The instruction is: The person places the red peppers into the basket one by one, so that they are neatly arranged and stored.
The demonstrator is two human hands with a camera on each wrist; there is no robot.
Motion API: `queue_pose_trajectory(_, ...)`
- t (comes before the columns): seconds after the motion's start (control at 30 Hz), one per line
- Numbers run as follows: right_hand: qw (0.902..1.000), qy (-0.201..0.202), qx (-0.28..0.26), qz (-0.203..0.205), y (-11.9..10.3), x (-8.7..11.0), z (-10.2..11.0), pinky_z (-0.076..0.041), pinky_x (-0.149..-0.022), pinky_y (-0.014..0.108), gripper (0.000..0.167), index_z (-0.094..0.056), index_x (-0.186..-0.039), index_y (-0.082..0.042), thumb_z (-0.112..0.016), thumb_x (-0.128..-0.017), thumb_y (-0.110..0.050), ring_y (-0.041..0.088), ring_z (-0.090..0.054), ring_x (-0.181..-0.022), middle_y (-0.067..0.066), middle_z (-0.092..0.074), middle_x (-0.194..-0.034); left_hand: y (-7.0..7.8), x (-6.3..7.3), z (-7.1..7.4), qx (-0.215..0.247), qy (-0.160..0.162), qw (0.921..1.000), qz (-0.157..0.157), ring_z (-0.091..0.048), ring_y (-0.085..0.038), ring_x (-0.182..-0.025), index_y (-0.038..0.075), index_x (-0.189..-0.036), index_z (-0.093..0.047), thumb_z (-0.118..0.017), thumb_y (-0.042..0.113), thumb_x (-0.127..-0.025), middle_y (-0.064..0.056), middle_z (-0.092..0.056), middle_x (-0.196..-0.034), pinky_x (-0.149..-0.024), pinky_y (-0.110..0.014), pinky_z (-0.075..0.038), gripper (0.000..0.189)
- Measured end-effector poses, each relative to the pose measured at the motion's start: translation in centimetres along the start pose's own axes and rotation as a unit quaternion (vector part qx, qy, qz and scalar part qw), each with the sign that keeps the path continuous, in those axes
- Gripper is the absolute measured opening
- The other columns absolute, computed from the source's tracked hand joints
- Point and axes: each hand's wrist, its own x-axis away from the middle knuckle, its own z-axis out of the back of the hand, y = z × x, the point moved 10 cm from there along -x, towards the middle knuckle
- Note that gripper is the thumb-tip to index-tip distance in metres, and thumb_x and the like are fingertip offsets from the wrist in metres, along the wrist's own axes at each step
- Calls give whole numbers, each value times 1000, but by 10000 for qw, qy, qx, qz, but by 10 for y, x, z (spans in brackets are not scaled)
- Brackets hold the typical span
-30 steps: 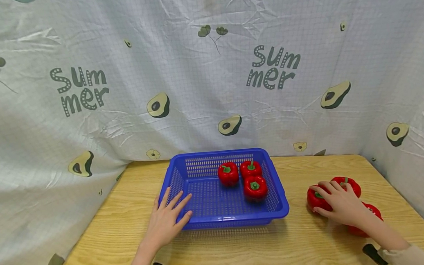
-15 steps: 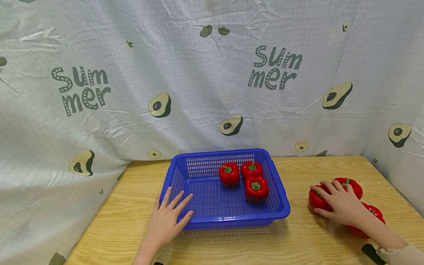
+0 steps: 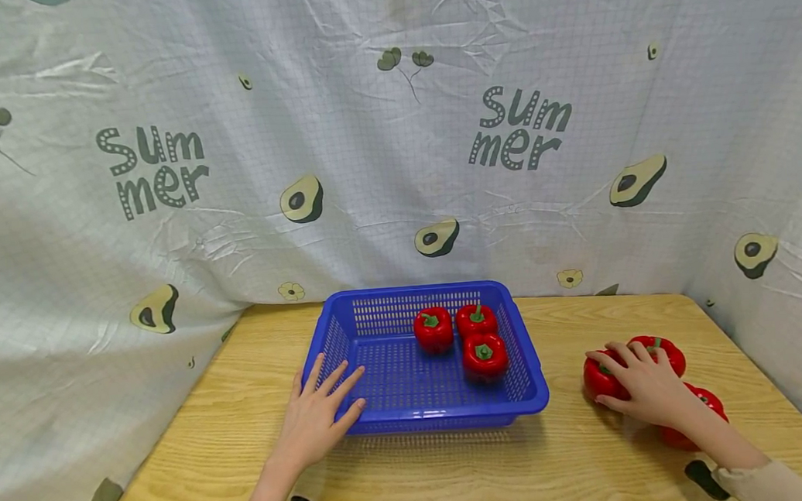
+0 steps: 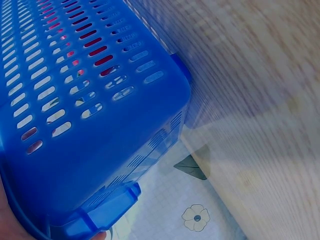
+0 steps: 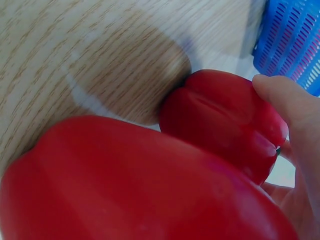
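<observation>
My left hand (image 3: pixel 311 424) rests with fingers spread on the front left corner of a blue plastic basket (image 3: pixel 426 414). Three red bell peppers sit inside on the right: one at the left (image 3: pixel 433 337), one behind (image 3: pixel 476 323) and one in front (image 3: pixel 486 362). Out to the right, my right hand (image 3: pixel 651 388) holds another red bell pepper (image 3: pixel 596 384) from above; in the right wrist view its thumb (image 5: pixel 285 92) lies against this pepper's side. Beside that hand are two more, a rear bell pepper (image 3: pixel 672 353) and a nearer bell pepper (image 3: pixel 710 401) partly hidden under the forearm.
Everything stands on a light wooden table (image 3: pixel 451 472). A pale cloth (image 3: pixel 366 144) printed with avocados and lettering hangs behind the table and along both sides. A gap of bare wood separates the basket from the peppers at the right.
The head view has shifted very slightly. Both hands, the basket and the peppers keep their places.
</observation>
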Motion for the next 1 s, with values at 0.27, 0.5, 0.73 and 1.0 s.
queue_pose_trajectory(0.27, 10000, 25, 51, 68, 0, -1, -2, -36, -76, 61, 64, -53, -119, -16, -72, -65, -45, 36, -46, -99, 15, -52, -111, 1, 0, 3, 64, 245, 9996, -86, -30, -40, -130, 27, -126, -52, -47, 47, -87, -7, -52, -129, -102, -61, -19, 45)
queue_pose_trajectory(0.5, 9998, 30, 83, 171, -1, -2, -3, -35, -77, 64, 64, -54, -118, -17, -73, -64, -45, 35, -46, -97, 13, -52, -109, 0, 0, 0, 57, 49, 10000, -8, -26, -38, -133, 29, -129, -49, -48, 46, -87, -5, -50, -132, -105, -59, -16, 45)
queue_pose_trajectory(0.73, 9997, 50, 86, 244, -3, -2, -1, -35, -78, 63, 62, -54, -117, -18, -73, -64, -45, 34, -46, -96, 12, -52, -107, -1, 0, -1, 39, -99, 9999, 65, -23, -37, -134, 30, -130, -47, -47, 46, -87, -4, -48, -134, -105, -60, -15, 46)
queue_pose_trajectory(1.0, 9995, 24, 131, 300, -3, -3, 0, -35, -77, 62, 62, -55, -116, -17, -73, -64, -46, 33, -46, -94, 12, -53, -103, 1, 0, 1, 58, 60, 10000, 5, -25, -38, -133, 28, -128, -49, -48, 45, -86, -6, -50, -132, -104, -60, -17, 46)
